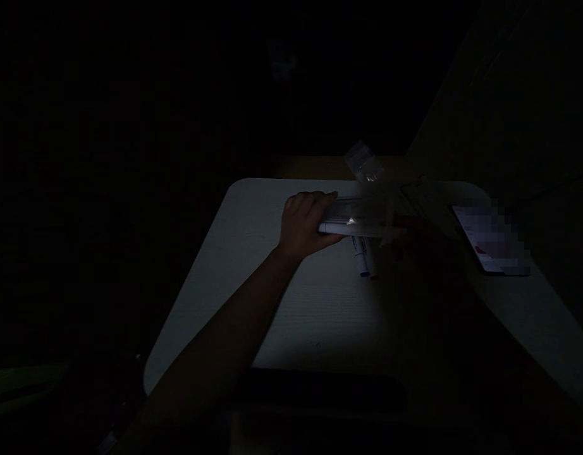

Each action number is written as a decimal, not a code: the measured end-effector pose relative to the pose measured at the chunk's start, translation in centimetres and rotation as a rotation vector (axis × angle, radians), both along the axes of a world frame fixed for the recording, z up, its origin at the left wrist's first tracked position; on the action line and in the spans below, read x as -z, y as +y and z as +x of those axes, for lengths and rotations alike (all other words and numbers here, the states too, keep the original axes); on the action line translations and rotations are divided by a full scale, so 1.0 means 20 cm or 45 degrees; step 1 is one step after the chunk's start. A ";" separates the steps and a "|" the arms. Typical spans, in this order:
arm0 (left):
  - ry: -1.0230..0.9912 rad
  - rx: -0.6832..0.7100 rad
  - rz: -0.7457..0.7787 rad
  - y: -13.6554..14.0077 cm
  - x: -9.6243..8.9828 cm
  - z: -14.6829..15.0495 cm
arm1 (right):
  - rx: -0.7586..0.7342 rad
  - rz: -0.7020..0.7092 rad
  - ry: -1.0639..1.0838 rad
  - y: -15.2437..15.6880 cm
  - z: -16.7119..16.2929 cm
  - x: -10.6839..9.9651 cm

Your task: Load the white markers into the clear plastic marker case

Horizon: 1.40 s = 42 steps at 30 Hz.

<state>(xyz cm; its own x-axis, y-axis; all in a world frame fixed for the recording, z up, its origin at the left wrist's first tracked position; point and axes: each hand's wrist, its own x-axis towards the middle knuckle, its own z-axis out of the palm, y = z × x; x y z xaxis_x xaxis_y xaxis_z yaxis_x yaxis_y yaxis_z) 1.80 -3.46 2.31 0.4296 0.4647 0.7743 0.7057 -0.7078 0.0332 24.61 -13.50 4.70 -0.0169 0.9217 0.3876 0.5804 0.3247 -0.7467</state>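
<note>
My left hand (306, 221) is wrapped round a clear plastic bag (367, 218) with long white pieces inside, which look like markers. The bag lies sideways above the table, and a crumpled clear flap (363, 161) sticks up at its far side. At the bag's right end is my right hand (415, 243), deep in shadow. Its fingers are close to the plastic, but their grip is hidden by the dark. Below the bag, a blue-tipped marker (362, 258) and a red-tipped marker (373, 268) lie side by side on the table.
The light-coloured table (215, 253) has rounded corners. On its right side lies a phone (485, 240) with its screen lit, partly pixelated. Dark surroundings hide most detail. Something green (21, 385) shows at the lower left.
</note>
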 end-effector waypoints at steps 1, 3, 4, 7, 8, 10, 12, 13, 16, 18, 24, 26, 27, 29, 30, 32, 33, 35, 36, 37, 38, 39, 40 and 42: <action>-0.005 0.010 0.006 0.00 0.00 0.00 | 0.002 0.017 -0.010 -0.01 0.00 0.00; -0.004 0.020 0.005 0.00 0.00 0.00 | -0.002 0.050 -0.033 -0.01 -0.01 0.01; 0.002 0.019 -0.005 0.00 0.00 0.00 | -0.008 0.064 -0.046 -0.01 -0.01 0.01; 0.020 0.002 -0.033 0.00 0.00 0.00 | 0.001 0.094 -0.079 0.00 -0.01 0.01; 0.022 0.004 -0.034 0.00 0.00 0.00 | 0.009 0.091 -0.092 0.00 0.00 0.01; 0.020 0.016 -0.032 0.00 0.00 0.00 | 0.017 0.081 -0.105 0.01 0.00 0.01; 0.017 0.018 -0.040 0.00 0.00 0.00 | 0.014 0.083 -0.113 0.01 0.00 0.00; 0.017 0.013 -0.042 0.00 0.00 0.00 | 0.022 0.085 -0.113 0.00 0.00 0.00; 0.012 0.002 -0.016 0.00 0.00 0.00 | 0.063 0.022 -0.099 -0.01 0.00 -0.01; 0.007 0.007 0.015 0.00 0.00 0.00 | 0.081 -0.057 -0.069 -0.02 -0.01 -0.02; -0.025 0.035 0.077 0.00 0.00 0.00 | 0.118 -0.092 -0.039 -0.04 -0.02 -0.04; -0.021 0.034 0.065 0.00 0.00 0.00 | 0.130 -0.053 -0.077 -0.03 -0.02 -0.03; -0.017 0.030 0.053 0.00 0.00 0.00 | 0.129 -0.033 -0.093 -0.03 -0.02 -0.03; -0.010 0.021 0.021 0.00 0.00 0.00 | 0.114 -0.005 -0.095 -0.03 -0.02 -0.02; -0.006 0.018 0.002 0.00 0.00 0.00 | 0.104 0.007 -0.087 -0.03 -0.02 -0.02; -0.003 0.014 -0.025 0.00 0.00 0.00 | 0.091 0.031 -0.084 -0.03 -0.02 -0.02; -0.004 0.012 -0.028 0.00 0.00 0.00 | 0.089 0.054 -0.089 -0.03 -0.02 -0.02; -0.003 0.008 -0.019 0.00 0.00 0.00 | 0.067 0.130 -0.120 -0.02 -0.02 -0.02; -0.003 0.006 -0.010 0.00 0.00 0.00 | 0.054 0.169 -0.142 -0.02 -0.02 -0.02; -0.005 0.008 0.001 0.00 0.00 0.00 | 0.047 0.207 -0.161 -0.02 -0.01 -0.02; -0.007 0.011 0.010 0.00 0.00 0.00 | 0.047 0.228 -0.177 -0.01 -0.01 -0.02; -0.012 0.014 0.017 0.00 0.00 0.00 | 0.048 0.225 -0.187 -0.01 -0.01 -0.02; -0.016 0.018 0.023 0.00 0.00 0.00 | 0.059 0.197 -0.186 -0.01 -0.02 -0.02; -0.015 0.022 0.028 0.00 0.00 0.00 | 0.084 0.142 -0.165 -0.02 -0.02 -0.03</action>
<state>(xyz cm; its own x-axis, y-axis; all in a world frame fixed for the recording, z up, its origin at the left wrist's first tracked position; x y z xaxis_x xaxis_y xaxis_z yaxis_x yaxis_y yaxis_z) 1.82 -3.39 2.23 0.4284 0.4402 0.7891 0.6930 -0.7205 0.0257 24.23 -13.84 5.22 -0.0141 0.8740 0.4857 0.6922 0.3591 -0.6261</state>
